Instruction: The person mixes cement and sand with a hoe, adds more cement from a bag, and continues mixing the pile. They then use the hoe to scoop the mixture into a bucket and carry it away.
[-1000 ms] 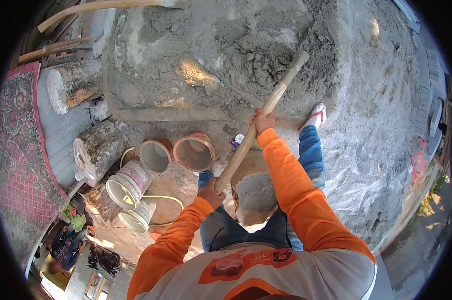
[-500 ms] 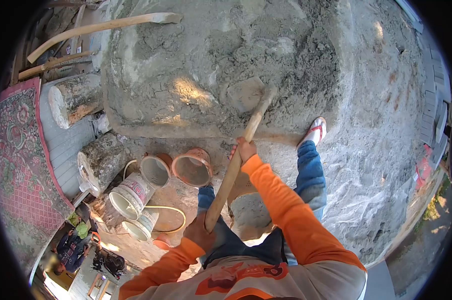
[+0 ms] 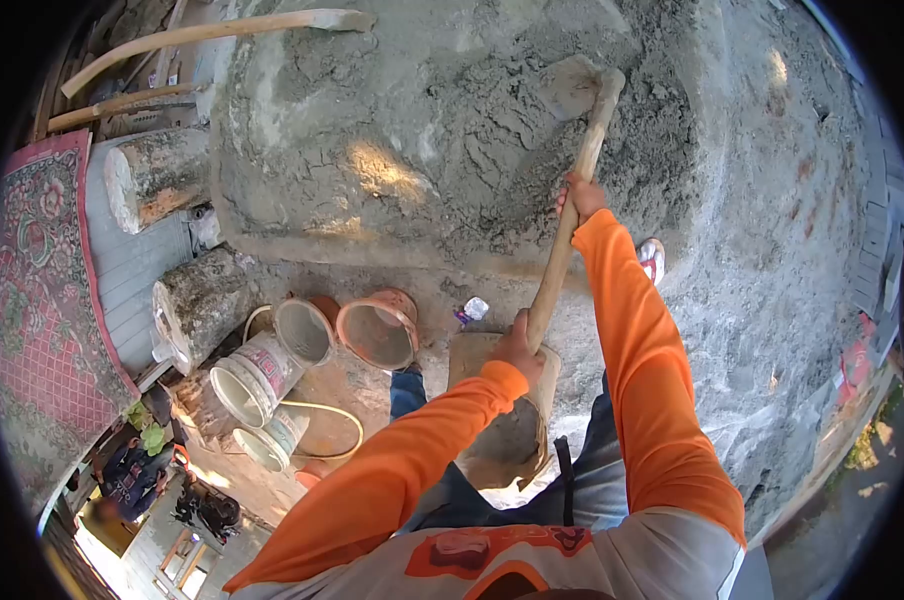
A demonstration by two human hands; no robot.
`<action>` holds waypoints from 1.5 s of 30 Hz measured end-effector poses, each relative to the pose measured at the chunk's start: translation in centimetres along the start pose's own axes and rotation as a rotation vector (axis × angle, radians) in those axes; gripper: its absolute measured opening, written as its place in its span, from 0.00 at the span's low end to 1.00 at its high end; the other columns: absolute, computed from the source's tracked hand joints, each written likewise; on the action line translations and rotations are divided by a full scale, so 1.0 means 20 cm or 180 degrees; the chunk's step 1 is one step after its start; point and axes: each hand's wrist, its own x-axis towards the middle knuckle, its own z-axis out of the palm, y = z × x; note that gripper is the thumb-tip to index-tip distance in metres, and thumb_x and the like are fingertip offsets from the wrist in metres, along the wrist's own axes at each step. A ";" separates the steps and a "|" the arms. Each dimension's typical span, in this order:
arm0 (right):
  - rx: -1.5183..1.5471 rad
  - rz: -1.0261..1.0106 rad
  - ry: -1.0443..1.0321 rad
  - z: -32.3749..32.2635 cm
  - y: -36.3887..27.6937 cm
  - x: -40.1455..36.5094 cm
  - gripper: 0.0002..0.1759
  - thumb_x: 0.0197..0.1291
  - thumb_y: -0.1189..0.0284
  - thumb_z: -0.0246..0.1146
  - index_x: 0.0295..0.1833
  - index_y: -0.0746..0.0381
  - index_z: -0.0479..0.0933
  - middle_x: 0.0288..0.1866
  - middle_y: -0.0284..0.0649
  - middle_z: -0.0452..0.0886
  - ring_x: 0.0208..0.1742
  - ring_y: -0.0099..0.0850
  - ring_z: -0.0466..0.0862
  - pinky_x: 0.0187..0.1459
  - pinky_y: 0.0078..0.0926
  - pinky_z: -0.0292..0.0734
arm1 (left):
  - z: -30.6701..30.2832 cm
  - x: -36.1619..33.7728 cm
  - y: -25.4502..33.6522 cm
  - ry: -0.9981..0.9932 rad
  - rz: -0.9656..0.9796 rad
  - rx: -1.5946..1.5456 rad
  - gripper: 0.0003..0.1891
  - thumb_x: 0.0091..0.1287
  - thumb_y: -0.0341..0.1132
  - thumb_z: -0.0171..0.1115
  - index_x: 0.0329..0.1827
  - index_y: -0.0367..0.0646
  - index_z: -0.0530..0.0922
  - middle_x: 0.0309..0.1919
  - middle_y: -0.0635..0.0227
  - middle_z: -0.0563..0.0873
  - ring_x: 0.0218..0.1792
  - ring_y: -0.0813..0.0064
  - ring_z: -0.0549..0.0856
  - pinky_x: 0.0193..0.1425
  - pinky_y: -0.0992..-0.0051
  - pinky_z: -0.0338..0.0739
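Both my hands are wrapped around the long wooden handle of a hoe (image 3: 557,265). My left hand (image 3: 515,352) grips the near end, and my right hand (image 3: 582,196) is closed higher up toward the head. The hoe blade (image 3: 570,88) lies in wet grey mortar (image 3: 492,130) spread over a slab, partly sunk or coated so its edge is hard to see. Below my left hand, between my legs, stands a container with grey mix (image 3: 507,445), partly hidden by my arm.
Two orange buckets (image 3: 377,330) and white pails (image 3: 247,385) stand left of my legs. Cut logs (image 3: 202,310), a patterned rug (image 3: 52,330) and another wooden-handled tool (image 3: 212,35) lie further left. A person (image 3: 137,480) is at lower left.
The hoe has moved away from me and to the right through the mortar, with both hands still on it. My arms are stretched further out.
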 end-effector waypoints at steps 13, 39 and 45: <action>0.1517 -0.0780 -0.0453 -0.03 -0.44 -0.61 0.10 0.60 0.67 0.55 0.42 0.61 0.64 0.28 0.41 0.71 0.26 0.35 0.75 0.26 0.37 0.77 | -0.66 -0.68 -0.47 0.0557 0.1099 0.0713 0.32 0.50 0.31 0.61 0.63 0.49 0.67 0.49 0.54 0.77 0.46 0.54 0.80 0.47 0.66 0.76; 0.2521 0.3017 0.0421 0.40 1.22 -2.32 0.21 0.60 0.53 0.57 0.40 0.63 0.73 0.37 0.40 0.81 0.38 0.33 0.84 0.42 0.29 0.84 | -2.33 -1.00 -0.24 -0.1568 0.0819 0.2309 0.27 0.28 0.27 0.68 0.41 0.40 0.81 0.28 0.57 0.81 0.30 0.58 0.82 0.36 0.68 0.76; 0.2966 0.2629 0.0998 0.17 1.41 -2.09 0.22 0.64 0.54 0.50 0.46 0.63 0.71 0.39 0.41 0.80 0.39 0.32 0.83 0.41 0.30 0.83 | -1.90 -0.46 -0.06 -0.2318 0.1149 0.2957 0.29 0.35 0.32 0.68 0.47 0.45 0.79 0.34 0.61 0.82 0.37 0.59 0.82 0.41 0.65 0.76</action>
